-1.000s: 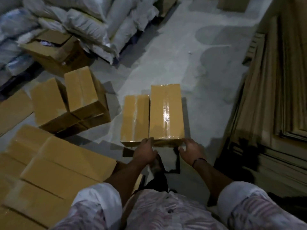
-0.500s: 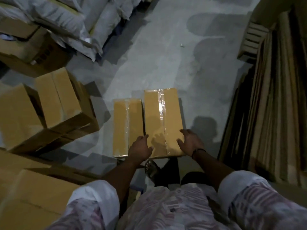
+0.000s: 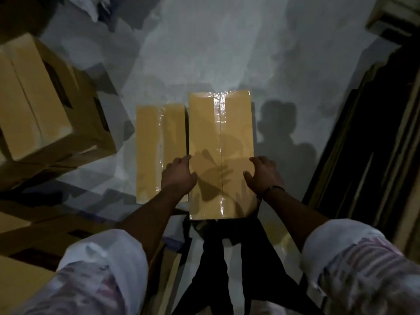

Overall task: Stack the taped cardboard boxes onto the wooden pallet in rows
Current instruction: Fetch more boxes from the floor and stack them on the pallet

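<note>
Taped cardboard box (image 3: 221, 142), its seam under glossy tape, is held just ahead of the person's legs, apparently lifted off the concrete floor (image 3: 227, 53). The left hand (image 3: 179, 176) and right hand (image 3: 263, 176) grasp its opposite long sides near the close end, fingers wrapped over the edges, probably to carry it level. A second taped box (image 3: 159, 151) lies just beside its left edge, crowding that hand. Open floor lies ahead, stacked boxes (image 3: 38, 98) stand to the left, and no pallet is discernible.

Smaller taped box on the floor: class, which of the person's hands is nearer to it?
Left. The left hand is at the right edge of the smaller box, gripping the larger box; the right hand holds its far side.
</note>
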`<state>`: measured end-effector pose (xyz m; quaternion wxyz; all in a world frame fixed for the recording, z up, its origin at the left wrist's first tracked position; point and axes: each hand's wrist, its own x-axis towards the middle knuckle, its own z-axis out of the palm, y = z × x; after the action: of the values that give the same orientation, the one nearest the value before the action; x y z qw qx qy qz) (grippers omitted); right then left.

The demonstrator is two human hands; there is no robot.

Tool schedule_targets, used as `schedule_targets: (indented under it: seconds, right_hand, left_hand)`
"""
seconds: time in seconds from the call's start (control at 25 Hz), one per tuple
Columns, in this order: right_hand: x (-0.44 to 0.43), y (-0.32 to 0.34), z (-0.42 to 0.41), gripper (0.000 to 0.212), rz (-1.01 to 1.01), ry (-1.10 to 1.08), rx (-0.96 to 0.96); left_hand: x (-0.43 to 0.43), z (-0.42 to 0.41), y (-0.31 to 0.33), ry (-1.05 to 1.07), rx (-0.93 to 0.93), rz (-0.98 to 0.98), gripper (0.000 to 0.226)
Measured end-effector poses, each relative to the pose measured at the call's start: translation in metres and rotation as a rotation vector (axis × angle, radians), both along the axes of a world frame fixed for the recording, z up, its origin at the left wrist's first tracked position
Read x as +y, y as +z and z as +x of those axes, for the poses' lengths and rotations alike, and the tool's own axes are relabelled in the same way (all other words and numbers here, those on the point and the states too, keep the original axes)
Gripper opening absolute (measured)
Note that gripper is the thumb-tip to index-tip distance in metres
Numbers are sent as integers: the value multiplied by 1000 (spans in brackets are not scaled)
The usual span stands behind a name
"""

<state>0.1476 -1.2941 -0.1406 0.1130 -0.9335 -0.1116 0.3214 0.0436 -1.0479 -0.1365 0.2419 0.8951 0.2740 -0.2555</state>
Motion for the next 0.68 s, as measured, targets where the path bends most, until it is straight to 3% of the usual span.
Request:
schedule_targets:
  seconds: [0.2,0.32,0.44,0.68]
  right_hand:
    - [19,-78,42,62,-34,51,18]
    - [32,-117,53,78,28,29,36]
    - [37,-134,56,89,38,0,0]
    - [43,-140,58,97,99,-68,32]
  left_hand:
    - [-8,33,-66,111,30,24,70]
    - [-8,46,-108,185,40,-108,87]
    - [-8,55,-135,321,12,-274,97]
    - [-6,55,-146,390,-37,-289,98]
